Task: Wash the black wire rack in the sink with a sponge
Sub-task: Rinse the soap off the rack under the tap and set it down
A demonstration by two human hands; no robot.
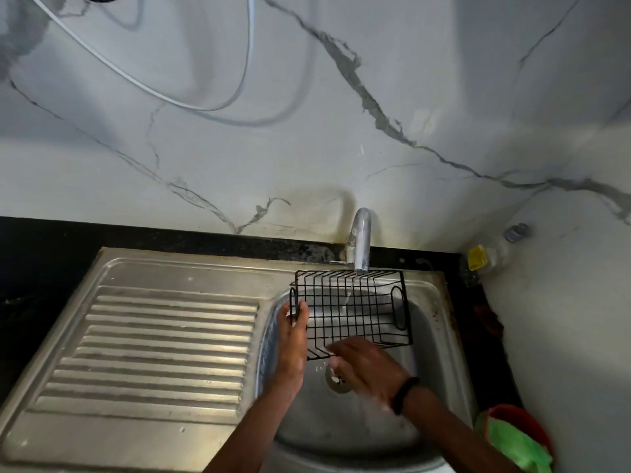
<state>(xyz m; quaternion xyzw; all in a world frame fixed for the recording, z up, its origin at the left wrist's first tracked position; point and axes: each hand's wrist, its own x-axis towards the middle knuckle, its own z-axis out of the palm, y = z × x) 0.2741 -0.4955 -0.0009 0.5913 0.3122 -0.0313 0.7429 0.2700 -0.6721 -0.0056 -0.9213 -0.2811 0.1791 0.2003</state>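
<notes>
The black wire rack (pixel 355 310) is held over the steel sink (pixel 440 339) basin, tilted under a thin stream of water from the tap (pixel 359 240). My left hand (pixel 292 339) grips the rack's left end, thumb over the wire. My right hand (pixel 363 365) lies against the rack's near edge with its fingers stretched out over the wires; it is blurred, and no sponge shows in it.
A ribbed steel draining board (pixel 164 346) fills the left. The drain (pixel 338 377) sits below the rack. A red bowl (pixel 532 425) with a green cloth (pixel 515 445) stands at the right, a bottle with a yellow label (pixel 485 256) in the back corner. Marble wall behind.
</notes>
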